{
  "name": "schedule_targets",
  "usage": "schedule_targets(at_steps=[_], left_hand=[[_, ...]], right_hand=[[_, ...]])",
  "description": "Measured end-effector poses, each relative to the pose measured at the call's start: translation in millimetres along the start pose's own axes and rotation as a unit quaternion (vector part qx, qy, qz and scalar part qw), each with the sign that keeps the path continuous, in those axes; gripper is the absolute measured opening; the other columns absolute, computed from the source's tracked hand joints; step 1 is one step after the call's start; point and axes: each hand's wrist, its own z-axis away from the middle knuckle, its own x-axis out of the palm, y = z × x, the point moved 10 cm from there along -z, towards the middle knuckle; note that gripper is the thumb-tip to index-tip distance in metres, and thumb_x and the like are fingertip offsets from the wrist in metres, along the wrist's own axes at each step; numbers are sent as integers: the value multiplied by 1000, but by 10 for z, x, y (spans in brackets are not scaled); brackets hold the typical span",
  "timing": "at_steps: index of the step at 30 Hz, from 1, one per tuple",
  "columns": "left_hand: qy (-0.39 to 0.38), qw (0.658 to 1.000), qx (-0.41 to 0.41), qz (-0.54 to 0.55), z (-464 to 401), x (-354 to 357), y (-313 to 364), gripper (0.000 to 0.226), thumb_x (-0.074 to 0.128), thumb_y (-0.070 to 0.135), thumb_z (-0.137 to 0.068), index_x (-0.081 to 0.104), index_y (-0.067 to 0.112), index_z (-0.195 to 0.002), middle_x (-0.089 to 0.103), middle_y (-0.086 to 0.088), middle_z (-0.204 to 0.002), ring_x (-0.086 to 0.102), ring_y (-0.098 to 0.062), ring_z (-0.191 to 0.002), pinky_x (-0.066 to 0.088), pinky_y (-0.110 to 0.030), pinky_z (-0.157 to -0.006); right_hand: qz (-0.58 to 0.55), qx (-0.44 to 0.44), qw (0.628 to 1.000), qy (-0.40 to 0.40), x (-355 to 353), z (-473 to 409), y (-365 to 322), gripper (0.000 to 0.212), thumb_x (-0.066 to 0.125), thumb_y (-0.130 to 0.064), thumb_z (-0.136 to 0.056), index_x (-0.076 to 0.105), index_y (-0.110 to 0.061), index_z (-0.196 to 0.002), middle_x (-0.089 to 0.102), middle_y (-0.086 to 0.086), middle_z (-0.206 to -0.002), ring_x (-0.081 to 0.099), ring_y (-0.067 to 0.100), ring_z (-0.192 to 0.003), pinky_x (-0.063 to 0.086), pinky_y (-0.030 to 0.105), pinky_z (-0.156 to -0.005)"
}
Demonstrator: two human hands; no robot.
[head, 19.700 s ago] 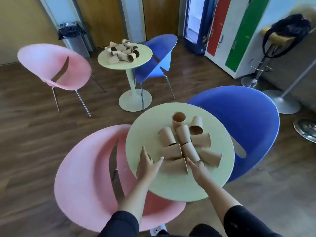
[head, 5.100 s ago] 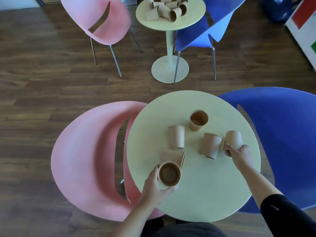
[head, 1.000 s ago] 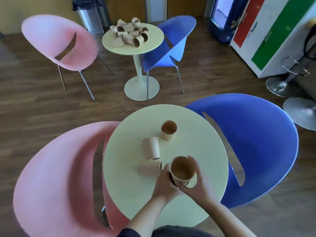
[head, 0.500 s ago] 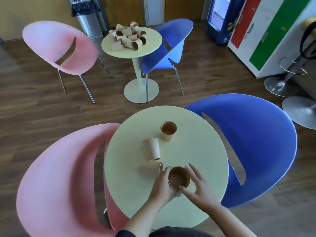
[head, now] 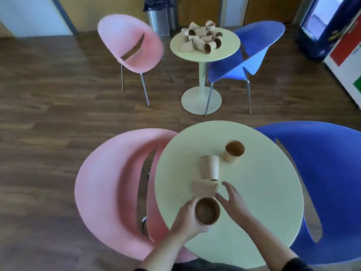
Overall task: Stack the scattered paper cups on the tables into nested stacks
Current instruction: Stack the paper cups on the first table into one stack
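1. Left hand (head: 187, 218) fingers curl round the nested stack of brown paper cups (head: 207, 211), mouth up, above the round pale-yellow desk (head: 263, 192).
2. Right hand (head: 232, 200) fingers are spread and relaxed, holding nothing, just right of a toppled brown paper cup (head: 204, 187).
3. Beyond those fingers lie an inverted brown paper cup (head: 210, 166) and an upright brown paper cup (head: 233, 151).

Soft, even daylight is filling the room, casting only faint shadows on the desk (head: 254, 202). Wide-angle distortion is bending the edges, and slight blur is softening detail.

Matt brown paper cups (head: 210, 167) on a smooth pale-yellow round table (head: 254, 192). Glossy moulded pink plastic chair (head: 109, 192) alongside. Dark wood-plank floor (head: 58, 104) below.
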Motion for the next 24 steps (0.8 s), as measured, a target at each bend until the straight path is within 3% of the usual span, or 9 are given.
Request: schedule_targets(at_steps=[3,7,11,16,22,24], left_hand=[[24,1000,-15,-1,52,-134,-172,74,80,38,-52,54,33,-122,63,20,-116,58,1,-107,49,-18,-91],[59,998,-28,-5,99,-287,-313,73,81,36,-50,56,35,-118,63,23,-113,58,4,-104,43,-7,-86],[82,996,-39,-3,103,-353,-433,75,80,40,-48,54,37,-118,63,23,-113,59,3,-105,49,-15,-88],[74,997,-35,-9,84,-350,-437,75,82,40,-50,52,39,-119,61,24,-114,57,3,-106,49,-15,-89],[67,997,-28,-5,62,-366,-419,73,82,38,-53,52,41,-119,60,26,-113,56,4,-106,44,-9,-86],[68,997,-28,0,66,-380,-418,72,81,38,-53,52,40,-119,60,25,-114,57,2,-107,46,-13,-88]], right_hand=[[1,-1,1000,-11,95,-105,-125,66,66,-40,-85,36,-19,-140,39,-1,-145,40,18,-129,31,23,-96],[16,-8,999,-28,219,-196,-196,71,79,-33,-72,43,-23,-133,46,2,-134,48,20,-114,39,26,-88],[79,6,995,-54,360,-259,-88,87,81,-27,-70,33,-15,-142,40,4,-142,46,24,-123,40,30,-96],[87,1,996,-20,325,-229,-39,69,77,-20,-71,45,-9,-131,50,4,-130,53,22,-109,42,24,-85],[66,-6,997,27,26,-33,-146,68,78,-23,-68,47,-11,-127,48,-1,-123,51,18,-100,45,29,-81],[57,-26,997,45,-112,64,-276,68,78,-23,-68,47,-12,-128,45,-5,-120,50,16,-98,44,28,-80]])
